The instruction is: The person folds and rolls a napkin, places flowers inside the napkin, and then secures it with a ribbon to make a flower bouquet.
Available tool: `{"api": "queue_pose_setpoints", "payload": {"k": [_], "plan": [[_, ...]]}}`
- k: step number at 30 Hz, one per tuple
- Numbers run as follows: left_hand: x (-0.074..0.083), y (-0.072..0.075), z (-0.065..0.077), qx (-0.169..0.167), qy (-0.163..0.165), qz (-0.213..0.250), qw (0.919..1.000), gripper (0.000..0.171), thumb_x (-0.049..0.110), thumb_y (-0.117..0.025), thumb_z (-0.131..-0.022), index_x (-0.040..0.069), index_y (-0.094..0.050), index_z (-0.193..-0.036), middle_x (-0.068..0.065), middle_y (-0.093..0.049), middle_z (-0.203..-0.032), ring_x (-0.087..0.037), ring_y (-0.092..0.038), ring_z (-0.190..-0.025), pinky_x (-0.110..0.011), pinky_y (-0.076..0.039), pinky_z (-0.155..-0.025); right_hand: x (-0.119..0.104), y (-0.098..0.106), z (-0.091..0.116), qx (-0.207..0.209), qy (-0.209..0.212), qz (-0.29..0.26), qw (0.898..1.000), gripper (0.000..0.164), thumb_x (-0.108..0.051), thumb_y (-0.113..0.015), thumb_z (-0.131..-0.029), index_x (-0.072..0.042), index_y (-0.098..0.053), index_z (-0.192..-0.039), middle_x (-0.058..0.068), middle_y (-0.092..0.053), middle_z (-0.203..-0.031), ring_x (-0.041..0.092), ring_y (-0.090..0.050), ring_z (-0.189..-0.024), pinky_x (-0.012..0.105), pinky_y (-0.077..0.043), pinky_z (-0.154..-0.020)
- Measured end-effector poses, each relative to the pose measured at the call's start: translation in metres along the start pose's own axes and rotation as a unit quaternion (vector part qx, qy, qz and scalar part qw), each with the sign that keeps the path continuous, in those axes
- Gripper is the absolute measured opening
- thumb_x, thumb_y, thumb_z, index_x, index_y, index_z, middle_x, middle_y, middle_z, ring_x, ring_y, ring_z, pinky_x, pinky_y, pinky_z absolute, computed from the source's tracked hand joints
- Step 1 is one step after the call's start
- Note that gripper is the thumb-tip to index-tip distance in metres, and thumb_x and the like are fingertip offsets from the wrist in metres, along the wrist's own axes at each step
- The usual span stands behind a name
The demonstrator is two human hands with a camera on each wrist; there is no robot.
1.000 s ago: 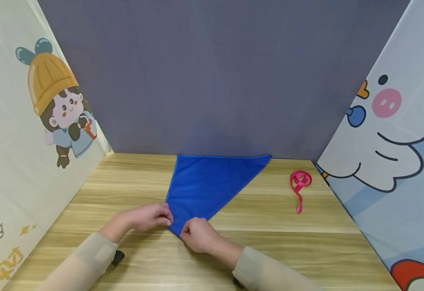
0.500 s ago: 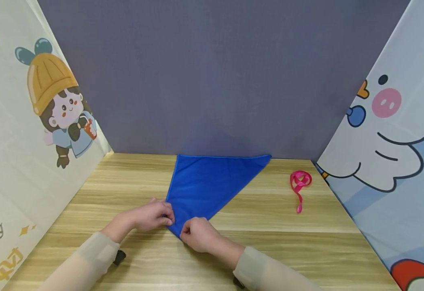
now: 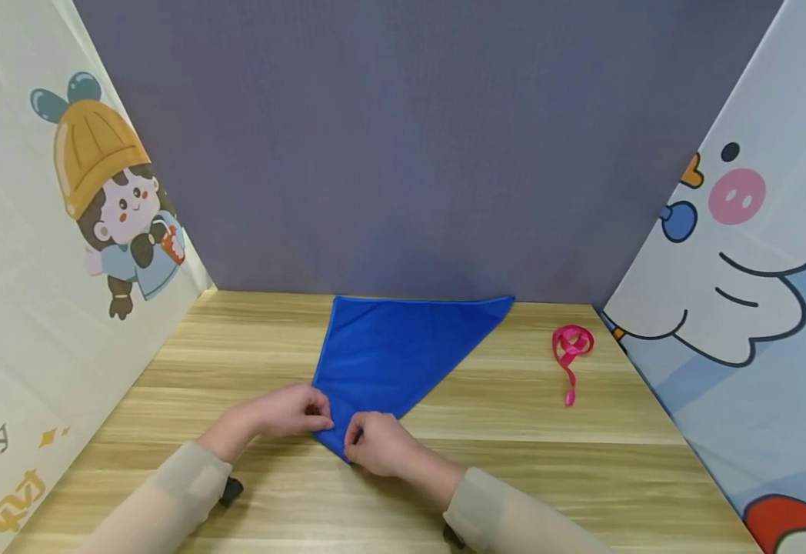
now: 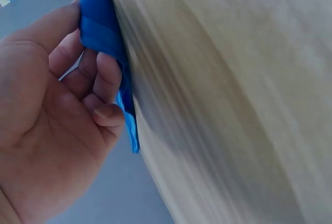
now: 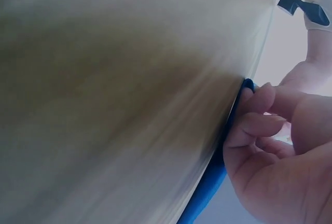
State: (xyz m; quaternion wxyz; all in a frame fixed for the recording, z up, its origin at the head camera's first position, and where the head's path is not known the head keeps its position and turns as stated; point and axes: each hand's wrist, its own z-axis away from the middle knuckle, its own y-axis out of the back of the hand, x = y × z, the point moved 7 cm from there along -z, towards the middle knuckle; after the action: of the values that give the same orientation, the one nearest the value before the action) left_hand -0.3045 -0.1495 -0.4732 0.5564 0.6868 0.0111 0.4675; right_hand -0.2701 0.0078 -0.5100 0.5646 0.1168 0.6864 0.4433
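The blue cloth (image 3: 396,346) lay on the table (image 3: 583,454), its near end pinched by the left hand (image 3: 288,412) and the right hand (image 3: 381,445), probably to keep the edge steady, although the contact was partly hidden.

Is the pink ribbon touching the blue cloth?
No, in the head view the pink ribbon lies on the wooden table, right of the blue cloth, with bare wood between them.
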Motion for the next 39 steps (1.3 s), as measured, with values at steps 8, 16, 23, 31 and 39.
{"api": "queue_pose_setpoints", "payload": {"k": [8, 16, 23, 31, 39], "plan": [[0.005, -0.003, -0.003, 0.022, -0.029, -0.019, 0.9992, 0.009, 0.017, -0.078, -0.103, 0.016, -0.075, -0.094, 0.010, -0.063, -0.091, 0.003, -0.055, -0.084, -0.022, -0.053, -0.076, 0.024, -0.021, -0.018, 0.014, 0.024, 0.056, 0.998, 0.022, -0.020, -0.080, -0.086, -0.032, -0.071, -0.071, -0.026, -0.062, -0.067, -0.003, -0.057, -0.069, 0.020, -0.052, -0.069], [0.006, 0.001, 0.008, -0.009, -0.046, -0.021, 0.9987, 0.016, 0.014, -0.086, -0.093, 0.011, -0.083, -0.109, 0.004, -0.068, -0.099, -0.004, -0.057, -0.089, -0.024, -0.053, -0.080, 0.003, -0.012, -0.009, 0.019, 0.042, 0.103, 0.994, 0.014, -0.027, -0.085, -0.088, -0.027, -0.079, -0.075, -0.021, -0.070, -0.070, 0.000, -0.063, -0.072, 0.021, -0.054, -0.069], [0.008, 0.003, 0.009, -0.026, -0.030, -0.018, 0.9991, 0.014, 0.018, -0.081, -0.100, 0.012, -0.084, -0.112, 0.005, -0.068, -0.104, -0.007, -0.057, -0.095, -0.025, -0.052, -0.084, -0.028, 0.005, 0.009, 0.002, 0.038, 0.137, 0.990, 0.026, -0.042, -0.092, -0.089, -0.021, -0.076, -0.084, -0.014, -0.067, -0.072, 0.003, -0.059, -0.070, 0.023, -0.052, -0.068], [0.007, 0.005, 0.007, -0.022, -0.039, -0.030, 0.9985, 0.010, 0.021, -0.077, -0.103, 0.013, -0.083, -0.105, 0.008, -0.068, -0.101, 0.000, -0.056, -0.096, -0.028, -0.054, -0.088, -0.044, 0.016, 0.016, 0.002, 0.035, 0.122, 0.992, 0.015, -0.029, -0.090, -0.092, -0.020, -0.079, -0.086, -0.014, -0.073, -0.077, -0.001, -0.062, -0.075, 0.019, -0.053, -0.073], [0.004, 0.003, 0.003, -0.014, -0.050, -0.030, 0.9982, 0.019, 0.020, -0.067, -0.110, 0.013, -0.084, -0.103, 0.010, -0.068, -0.097, 0.002, -0.057, -0.094, -0.026, -0.055, -0.089, -0.043, 0.019, 0.017, 0.005, 0.052, 0.102, 0.993, 0.011, -0.020, -0.080, -0.099, -0.016, -0.082, -0.090, -0.010, -0.078, -0.085, 0.003, -0.069, -0.084, 0.021, -0.056, -0.078]]}}
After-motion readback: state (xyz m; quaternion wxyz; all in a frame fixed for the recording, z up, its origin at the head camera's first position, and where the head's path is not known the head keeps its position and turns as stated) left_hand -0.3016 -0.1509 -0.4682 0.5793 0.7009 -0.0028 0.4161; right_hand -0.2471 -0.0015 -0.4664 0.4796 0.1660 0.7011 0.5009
